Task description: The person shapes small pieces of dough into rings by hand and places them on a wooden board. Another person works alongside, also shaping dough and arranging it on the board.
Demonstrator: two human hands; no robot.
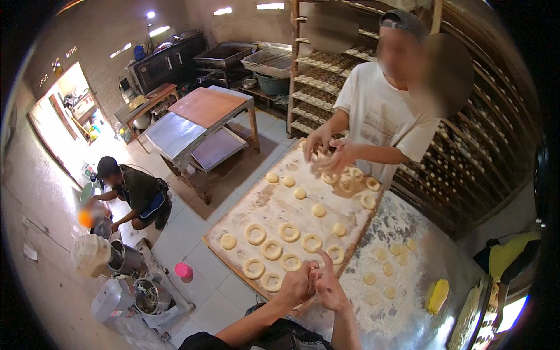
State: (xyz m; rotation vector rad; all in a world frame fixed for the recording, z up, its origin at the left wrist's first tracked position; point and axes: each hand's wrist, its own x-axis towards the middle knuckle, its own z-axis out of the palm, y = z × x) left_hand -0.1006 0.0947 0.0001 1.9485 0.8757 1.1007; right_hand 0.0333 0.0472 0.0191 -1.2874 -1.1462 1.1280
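Observation:
My left hand (300, 284) and my right hand (332, 290) meet above the near edge of a floured wooden board (248, 204). The left fingers are curled closed against the right hand, whose index finger points up. Whatever lies between them is hidden or too small to make out. Just beyond my hands, several dough rings (290, 232) lie on the board, with a dough ring (312, 242) close to my right fingertip. Flat round dough pieces (318, 210) sit farther up. At the far end, a co-worker's hands (329, 153) are over more dough rings (346, 185).
Right of the board, the floured metal table (356, 326) bears dough discs (388, 269) and a yellow flat thing (437, 296). Tall racks (318, 105) of dough trays stand behind the co-worker. Another person (137, 189) crouches at left near a metal pot (124, 256); a pink container (184, 270) is on the floor.

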